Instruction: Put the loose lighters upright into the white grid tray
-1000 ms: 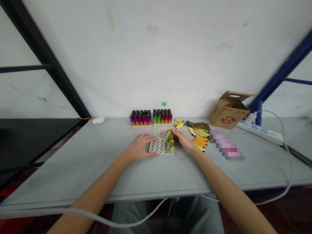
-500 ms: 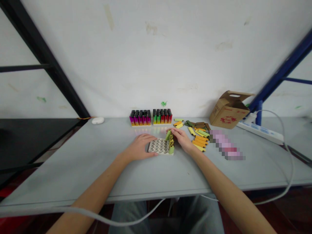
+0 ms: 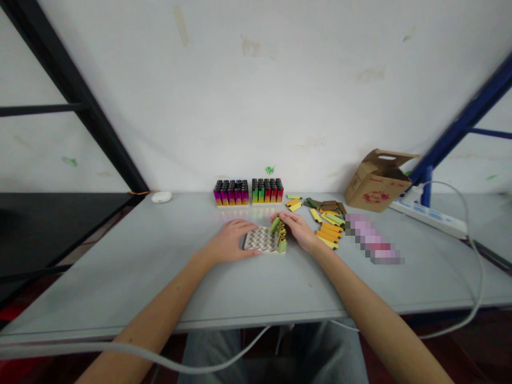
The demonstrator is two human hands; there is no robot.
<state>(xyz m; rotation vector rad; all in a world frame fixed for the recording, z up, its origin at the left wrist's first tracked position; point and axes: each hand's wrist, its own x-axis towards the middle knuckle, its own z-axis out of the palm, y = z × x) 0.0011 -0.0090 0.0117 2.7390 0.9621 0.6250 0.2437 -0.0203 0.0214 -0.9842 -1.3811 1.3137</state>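
Observation:
My left hand point(image 3: 229, 241) lies over the left side of a grey moulded tray point(image 3: 258, 240), its thumb at the tray's front edge. My right hand point(image 3: 295, 229) reaches over the tray's right end, its fingertips on a tilted green lighter casing point(image 3: 274, 225). A row of yellow-and-black casings point(image 3: 282, 236) stands upright in the tray beside it, partly hidden by my fingers. Two blocks of gradient-coloured lighters point(image 3: 231, 193) point(image 3: 267, 191) stand behind the tray. Loose yellow, orange and green casings point(image 3: 328, 232) lie to the right of my right hand.
The grey table point(image 3: 120, 282) holds an open cardboard box point(image 3: 376, 184), a white power strip point(image 3: 428, 220) with its cable, a pixelated pink object point(image 3: 373, 240) and a white earbud case point(image 3: 161, 197). A wall stands behind.
The green casing leans further left, and my right hand sits slightly lower over it. My left hand has not visibly moved.

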